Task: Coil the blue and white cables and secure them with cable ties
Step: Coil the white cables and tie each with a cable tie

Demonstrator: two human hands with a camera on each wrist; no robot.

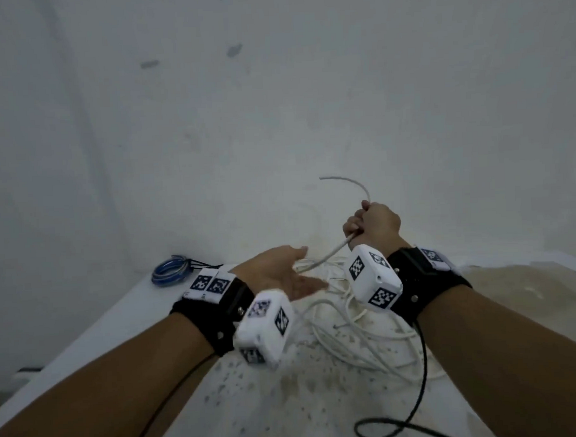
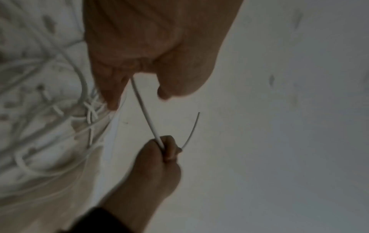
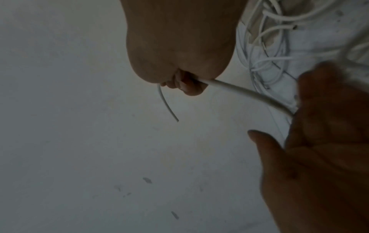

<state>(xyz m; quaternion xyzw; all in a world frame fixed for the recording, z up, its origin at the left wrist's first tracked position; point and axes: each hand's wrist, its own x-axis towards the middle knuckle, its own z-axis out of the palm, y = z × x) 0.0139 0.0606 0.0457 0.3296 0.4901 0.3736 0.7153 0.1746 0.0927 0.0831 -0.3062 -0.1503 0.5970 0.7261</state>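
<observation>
Both forearms enter the head view from 6 o'clock, each wearing a black wrist strap (image 1: 427, 275) with white marker-printed camera housings. Beneath them lies the white, speckled table (image 1: 96, 329), whose far edge meets a pale wall (image 1: 274, 86). On the table, at 6 o'clock from the hands, the white cable (image 1: 351, 341) lies in loose, uncoiled loops. One strand rises from this pile toward 1 o'clock into the right hand (image 1: 374, 222), whose fingers are curled tight around it in a fist; the free end curves out of the top of the fist toward 11 o'clock. Left hand (image 1: 282, 271) is held palm-up at 8 o'clock from the right hand, fingers extended and slightly apart; the strand passes just beside its fingers (image 2: 111, 88), though blur leaves it uncertain whether they touch it. At 9 o'clock, near the table's far left corner, the blue cable (image 1: 170, 273) lies coiled, with a dark cable tie (image 1: 199, 263) on its right side.
</observation>
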